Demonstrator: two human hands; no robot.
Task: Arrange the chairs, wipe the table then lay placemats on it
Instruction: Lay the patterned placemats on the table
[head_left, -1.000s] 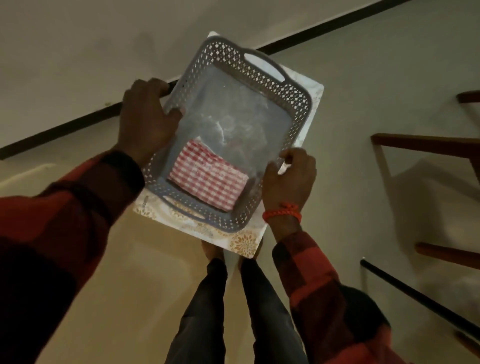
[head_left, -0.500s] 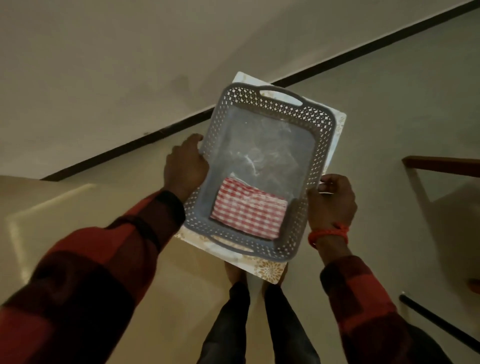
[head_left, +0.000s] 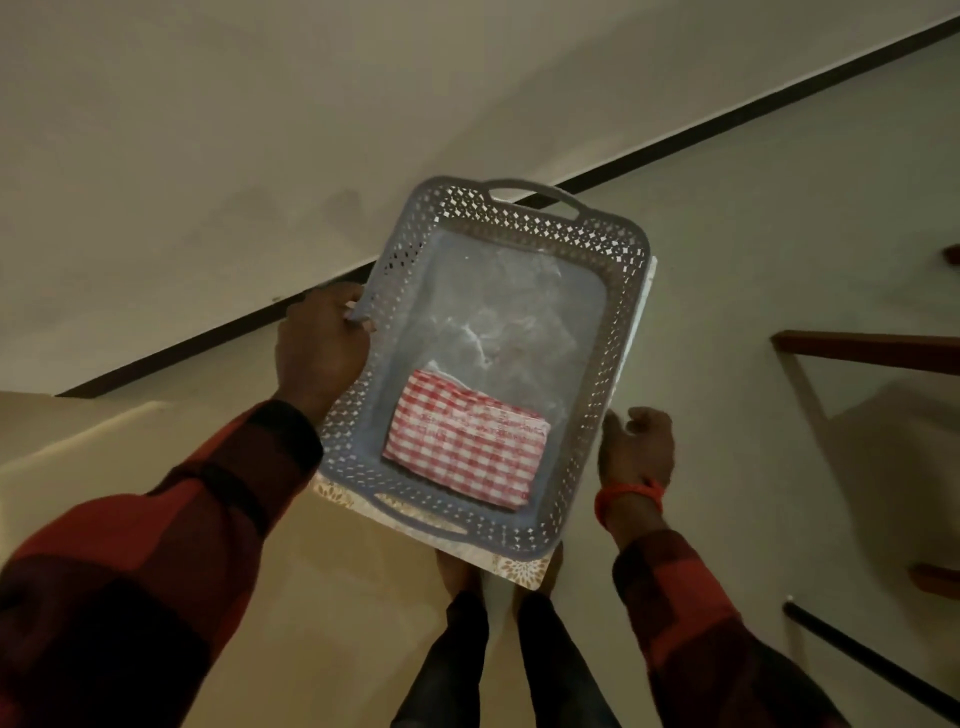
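My left hand (head_left: 322, 353) grips the left rim of a grey perforated plastic basket (head_left: 618, 332), held out over the floor. A folded red-and-white checked cloth (head_left: 465, 449) lies in the basket's near end. White placemats (head_left: 519, 567) with a brown flower print are stacked flat under the basket, and only their edges show. My right hand (head_left: 636, 449) is beside the basket's right wall. Its thumb is at the wall, its fingers are loosely curled, and I see nothing between them.
Dark wooden chair rails (head_left: 872, 351) stick in from the right, with a black bar (head_left: 872, 667) lower down. A black skirting line (head_left: 675, 140) marks where the pale floor meets the wall. My feet (head_left: 457, 571) are right under the basket.
My right hand has come off the basket's right rim and dropped a little lower beside it. The left hand keeps its grip, and the basket has shifted right and away.
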